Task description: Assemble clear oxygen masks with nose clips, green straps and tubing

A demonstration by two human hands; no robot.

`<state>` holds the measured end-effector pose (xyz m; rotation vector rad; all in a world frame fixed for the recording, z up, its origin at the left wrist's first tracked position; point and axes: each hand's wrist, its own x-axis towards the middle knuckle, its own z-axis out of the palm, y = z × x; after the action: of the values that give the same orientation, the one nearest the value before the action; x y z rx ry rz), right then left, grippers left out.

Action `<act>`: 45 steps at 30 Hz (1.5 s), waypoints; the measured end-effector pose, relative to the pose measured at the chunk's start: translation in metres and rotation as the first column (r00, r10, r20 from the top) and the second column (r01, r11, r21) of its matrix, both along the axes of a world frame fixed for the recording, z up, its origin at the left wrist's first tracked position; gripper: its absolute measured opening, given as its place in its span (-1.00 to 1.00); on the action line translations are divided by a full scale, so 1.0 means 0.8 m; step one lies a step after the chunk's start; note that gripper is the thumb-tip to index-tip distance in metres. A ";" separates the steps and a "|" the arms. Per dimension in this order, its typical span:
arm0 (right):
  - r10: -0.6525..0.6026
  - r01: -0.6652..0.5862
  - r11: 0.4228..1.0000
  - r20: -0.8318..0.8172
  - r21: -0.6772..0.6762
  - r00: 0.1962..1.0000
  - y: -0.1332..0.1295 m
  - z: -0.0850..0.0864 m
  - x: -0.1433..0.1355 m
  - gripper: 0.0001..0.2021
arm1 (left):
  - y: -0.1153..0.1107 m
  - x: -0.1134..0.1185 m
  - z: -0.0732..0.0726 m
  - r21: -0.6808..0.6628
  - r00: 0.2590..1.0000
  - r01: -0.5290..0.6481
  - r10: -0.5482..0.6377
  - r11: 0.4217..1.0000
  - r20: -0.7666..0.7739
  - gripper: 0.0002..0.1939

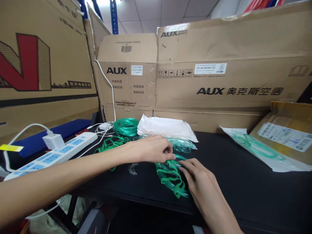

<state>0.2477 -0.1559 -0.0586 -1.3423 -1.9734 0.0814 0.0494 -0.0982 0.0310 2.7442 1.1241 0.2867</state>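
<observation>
A looped bundle of translucent green tubing (186,194) lies on the black table in front of me, with a flat green elastic strap (168,179) tangled over it. My left hand (156,149) reaches across from the left, its fingers closed in a pinch on the strap at the bundle's top. From the right, my right hand (200,175) grips the tubing at its upper right side, thumb and fingers curled round it. The fingers hide part of the bundle. Close behind my left hand are clear greenish plastic pieces (181,144). More green straps (109,143) lie left of it.
A green tubing coil (126,126) and white packets (167,125) stand at the back. Thin metal strips (133,169) lie near my left forearm. A power strip (70,146) with cables is at left, a bagged tubing set (258,146) at right. Cardboard boxes (214,81) wall the back.
</observation>
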 end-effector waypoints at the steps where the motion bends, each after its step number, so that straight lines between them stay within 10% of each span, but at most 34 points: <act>1: 0.008 -0.008 1.000 -0.004 0.001 1.000 -0.001 0.001 0.001 -0.69 | -0.002 0.000 0.001 -0.063 1.000 0.009 -0.008 0.998 0.012 -0.63; 14: 0.019 -0.026 0.999 -0.182 -0.037 0.983 -0.013 0.012 0.001 -0.80 | -0.003 0.018 -0.013 -0.723 0.990 -0.037 0.124 0.690 0.068 -0.58; 22: 0.117 -0.132 0.990 -0.219 -0.055 0.969 -0.007 0.008 0.004 -0.73 | -0.021 0.006 -0.010 -0.482 0.999 -0.032 0.014 0.875 -0.042 -0.61; 27: 0.144 -0.150 0.989 -0.217 -0.013 0.965 -0.003 0.008 0.003 -0.68 | -0.044 0.000 -0.014 -0.093 0.994 0.011 -0.021 0.996 -0.111 -0.55; 34: 0.140 -0.142 0.990 -0.132 -0.004 0.981 0.000 0.010 0.005 -0.66 | -0.057 0.002 -0.041 0.471 0.963 0.113 0.019 0.875 -0.267 -0.66; 38: 0.123 -0.128 0.992 -0.134 -0.024 0.983 -0.002 0.018 0.010 -0.66 | -0.058 0.004 -0.038 0.411 0.974 0.060 0.036 0.910 -0.223 -0.65; 45: 0.059 -0.043 0.996 -0.218 0.075 0.974 -0.007 0.019 0.011 -0.72 | -0.037 0.002 -0.004 -0.243 0.999 0.024 -0.032 0.970 -0.032 -0.57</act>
<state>0.2562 -0.1614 -0.0433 -1.1843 -1.8077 0.1761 0.0510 -0.1275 0.0280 2.5558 1.0506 0.0891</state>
